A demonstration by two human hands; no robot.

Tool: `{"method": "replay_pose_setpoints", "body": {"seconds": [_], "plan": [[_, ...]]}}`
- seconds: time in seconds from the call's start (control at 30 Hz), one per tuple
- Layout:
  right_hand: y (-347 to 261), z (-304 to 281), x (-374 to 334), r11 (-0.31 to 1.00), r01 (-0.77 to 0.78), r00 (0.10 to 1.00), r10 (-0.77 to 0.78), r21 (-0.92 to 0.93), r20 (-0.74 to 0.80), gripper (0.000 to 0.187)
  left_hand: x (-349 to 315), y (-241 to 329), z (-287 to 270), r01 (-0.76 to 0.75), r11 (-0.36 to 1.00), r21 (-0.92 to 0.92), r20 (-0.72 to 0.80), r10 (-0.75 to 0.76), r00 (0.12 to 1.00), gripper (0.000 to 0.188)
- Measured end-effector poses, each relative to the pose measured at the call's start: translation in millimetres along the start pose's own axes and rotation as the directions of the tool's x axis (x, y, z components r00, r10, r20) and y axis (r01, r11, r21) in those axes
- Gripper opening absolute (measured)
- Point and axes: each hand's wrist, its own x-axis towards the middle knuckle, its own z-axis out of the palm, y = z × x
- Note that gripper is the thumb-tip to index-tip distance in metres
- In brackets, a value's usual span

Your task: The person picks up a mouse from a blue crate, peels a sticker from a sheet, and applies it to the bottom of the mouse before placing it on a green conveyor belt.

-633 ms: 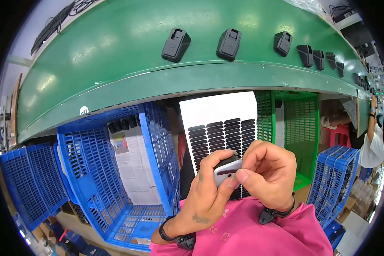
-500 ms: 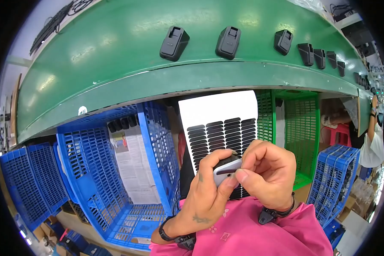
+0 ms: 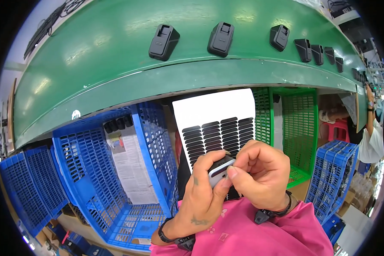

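Observation:
My left hand [image 3: 205, 185] is wrapped round a small grey-and-black device [image 3: 217, 174], its pale face turned up with a dark strip along it. At the device's right edge, my right hand [image 3: 262, 175] is closed in a pinch, thumb against forefinger. What lies between those fingertips is hidden. Under both hands, a white sheet [image 3: 213, 106] with rows of black oblong stickers [image 3: 212, 130] rests over my lap. Its lower part is covered by my hands.
Several black docks [image 3: 220, 39] stand spaced along the green bench [image 3: 98, 59]. A blue crate [image 3: 87, 187] lined with newspaper holds dark pieces at my left. Green crates [image 3: 301, 123] and stacked blue crates [image 3: 333, 170] stand right. Another person's arm [image 3: 370, 106] shows far right.
The device and both hands have shifted slightly left in the picture. My right fingers remain pinched at the device's edge. The bench and crates shift a little with the view.

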Motion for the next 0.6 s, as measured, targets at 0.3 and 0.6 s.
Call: {"method": "replay_pose_setpoints", "body": {"seconds": [0.3, 0.6], "plan": [[2.4, 1.5, -0.9, 0.997, -0.055, 0.998, 0.055, 0.062, -0.006, 0.010, 2.8, -0.6, 1.1, -0.006, 0.999, -0.031, -0.043, 0.004, 0.999, 0.040], [1.1, 0.5, -1.2, 0.988, -0.057, 0.998, 0.052, 0.142, 0.040, 0.009, 1.2, -1.8, 0.1, 0.077, 0.993, -0.087, -0.035, -0.080, 0.996, 0.041]]}}
